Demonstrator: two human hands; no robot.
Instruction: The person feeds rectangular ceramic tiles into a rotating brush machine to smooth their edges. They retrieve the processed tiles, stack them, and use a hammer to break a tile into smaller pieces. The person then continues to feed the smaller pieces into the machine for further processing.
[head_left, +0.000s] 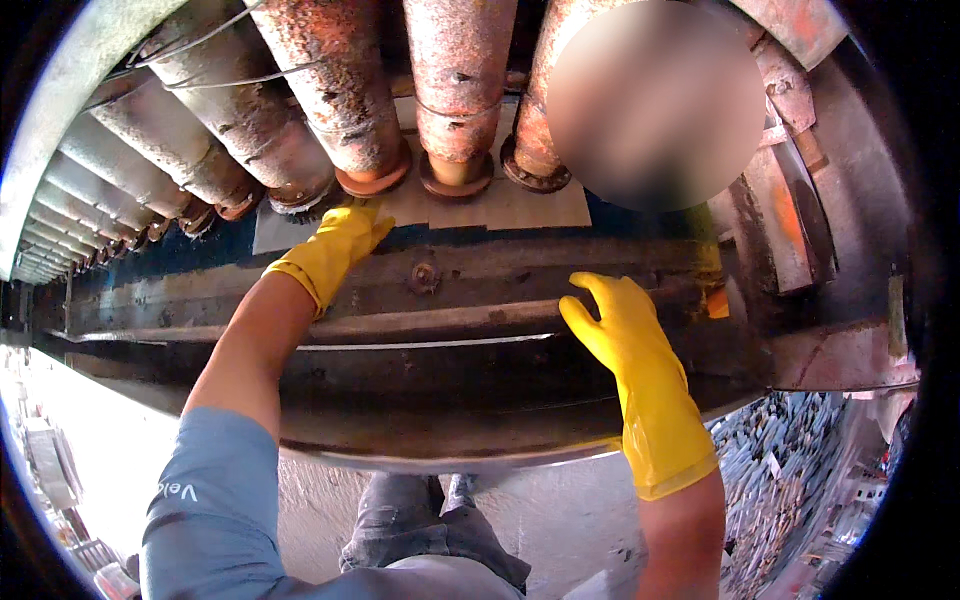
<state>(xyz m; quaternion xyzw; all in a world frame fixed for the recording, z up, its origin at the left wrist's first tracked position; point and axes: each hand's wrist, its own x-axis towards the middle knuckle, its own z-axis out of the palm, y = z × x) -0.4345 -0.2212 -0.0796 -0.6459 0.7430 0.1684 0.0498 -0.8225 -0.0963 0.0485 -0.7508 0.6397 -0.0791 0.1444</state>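
My left hand [343,246], in a yellow rubber glove, reaches to the near edge of a row of flat, light-coloured pieces. Its fingers look stretched out over the edge of a grey piece [280,230], with no held thing visible. My right hand [622,325], gloved the same way, hovers over the dark ledge with thumb and fingers apart and nothing in it. Tan flat pieces [535,208] lie side by side under rusty upright cylinders [460,110], whose lower ends carry round flanges [457,177].
More cylinders [165,135] line up toward the far left, with thin wires [215,45] across some. A worn ledge [480,322] runs between me and the pieces. Metal parts [780,215] stand at the right. Several stacked thin strips [780,460] lie below right.
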